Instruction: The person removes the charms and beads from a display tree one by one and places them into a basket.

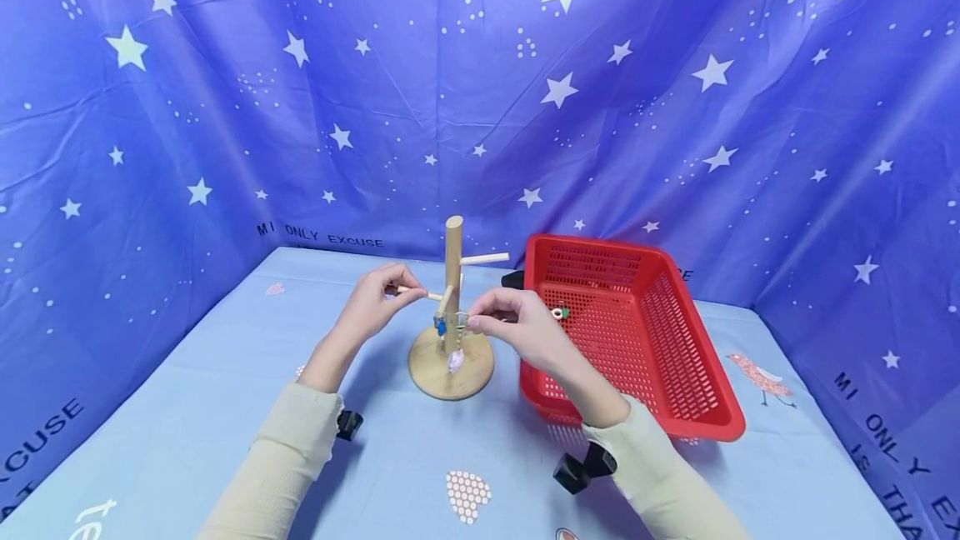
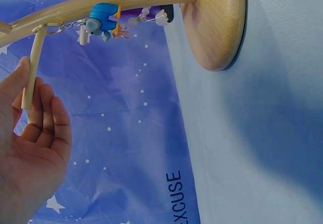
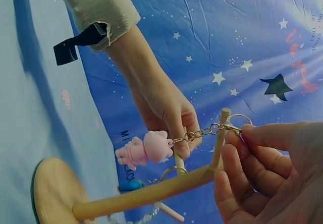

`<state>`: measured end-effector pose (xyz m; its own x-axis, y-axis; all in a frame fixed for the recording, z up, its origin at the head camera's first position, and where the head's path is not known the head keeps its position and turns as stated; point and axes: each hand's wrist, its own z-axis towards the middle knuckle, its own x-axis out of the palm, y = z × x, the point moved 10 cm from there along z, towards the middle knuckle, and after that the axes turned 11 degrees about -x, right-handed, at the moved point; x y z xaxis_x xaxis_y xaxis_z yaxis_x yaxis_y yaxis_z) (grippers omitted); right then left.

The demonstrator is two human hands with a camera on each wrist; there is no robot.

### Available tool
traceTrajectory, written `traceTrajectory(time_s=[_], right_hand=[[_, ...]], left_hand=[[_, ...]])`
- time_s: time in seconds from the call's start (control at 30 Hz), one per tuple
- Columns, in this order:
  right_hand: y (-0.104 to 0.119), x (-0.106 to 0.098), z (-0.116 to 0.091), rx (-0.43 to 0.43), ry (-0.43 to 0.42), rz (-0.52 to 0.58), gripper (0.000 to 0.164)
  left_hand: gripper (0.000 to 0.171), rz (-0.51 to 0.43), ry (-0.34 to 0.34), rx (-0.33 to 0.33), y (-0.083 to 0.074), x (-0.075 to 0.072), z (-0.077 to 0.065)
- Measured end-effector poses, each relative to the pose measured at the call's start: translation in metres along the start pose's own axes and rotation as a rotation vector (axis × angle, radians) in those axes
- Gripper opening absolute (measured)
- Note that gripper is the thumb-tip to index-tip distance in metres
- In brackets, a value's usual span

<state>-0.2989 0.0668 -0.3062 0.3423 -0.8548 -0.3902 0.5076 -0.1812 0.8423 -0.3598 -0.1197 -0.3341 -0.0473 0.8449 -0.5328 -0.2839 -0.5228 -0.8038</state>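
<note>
A wooden stand (image 1: 453, 252) with a round base and several side pegs rises from the table. My left hand (image 1: 375, 300) pinches one peg (image 2: 31, 77) between thumb and fingers. From that peg's inner end hangs a keychain with a blue figure (image 2: 103, 18). My right hand (image 1: 528, 325) pinches the metal ring (image 3: 241, 117) of another keychain close to a neighbouring peg's tip (image 3: 225, 114). On its gold chain dangles a pink figure (image 3: 157, 146). A beaded strand (image 2: 145, 13) shows behind the post, partly hidden by it.
Right of the stand sits a red perforated basket (image 1: 737, 423), with a small green and white item (image 1: 561, 313) inside. The table has a light blue cloth (image 1: 390, 473), and blue star-printed curtains (image 1: 420, 107) enclose its back and sides.
</note>
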Motion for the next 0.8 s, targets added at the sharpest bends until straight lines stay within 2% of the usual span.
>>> traceTrajectory(time_s=[0.37, 0.8], right_hand=[[-0.009, -0.022, -0.013, 0.045, -0.047, -0.011, 0.017], [-0.023, -0.056, -0.026, 0.046, -0.128, -0.022, 0.017]], left_hand=[[0.008, 0.006, -0.006, 0.007, 0.001, 0.0, 0.002], [0.009, -0.006, 0.006, -0.006, 0.002, 0.001, 0.002]])
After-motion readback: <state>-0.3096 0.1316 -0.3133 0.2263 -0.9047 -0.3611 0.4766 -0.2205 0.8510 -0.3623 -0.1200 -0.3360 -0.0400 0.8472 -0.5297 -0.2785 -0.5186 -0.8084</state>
